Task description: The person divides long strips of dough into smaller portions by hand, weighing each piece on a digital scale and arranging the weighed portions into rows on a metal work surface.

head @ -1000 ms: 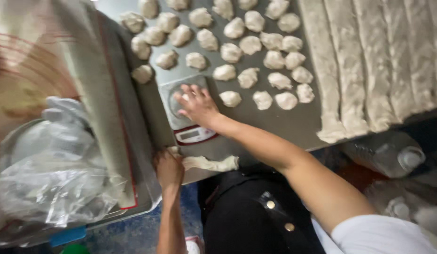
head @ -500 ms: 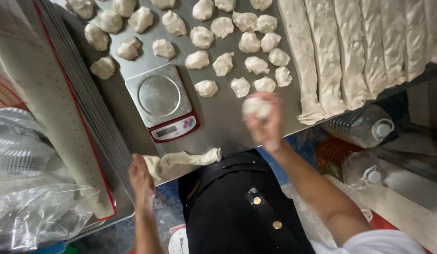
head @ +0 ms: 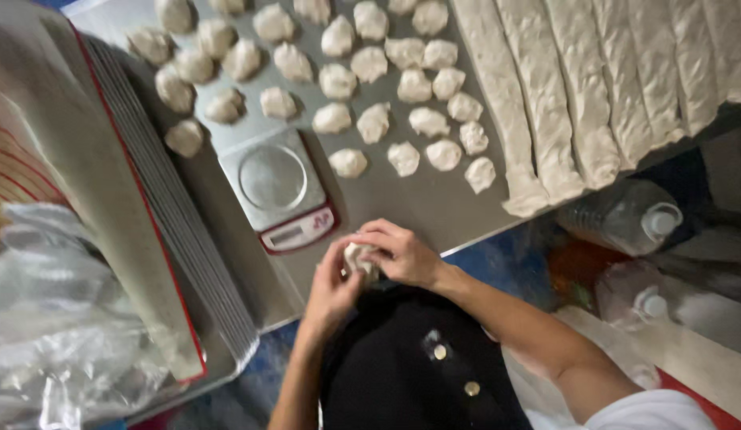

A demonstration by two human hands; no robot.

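While many weighed dough balls (head: pixel 374 121) already lay in rows beyond the empty scale (head: pixel 274 185) and long dough strips (head: pixel 586 95) remained uncut, the left hand (head: pixel 332 285) and right hand (head: pixel 401 253) cupped fingers closed around one dough piece (head: pixel 359 258) at the table edge (head: pixel 466 243).

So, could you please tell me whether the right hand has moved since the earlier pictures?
Yes. The right hand has come off the scale pan, back to the table edge, meeting the left hand around a dough piece.

Both hands (head: pixel 370 267) have met around the dough piece (head: pixel 359 256).
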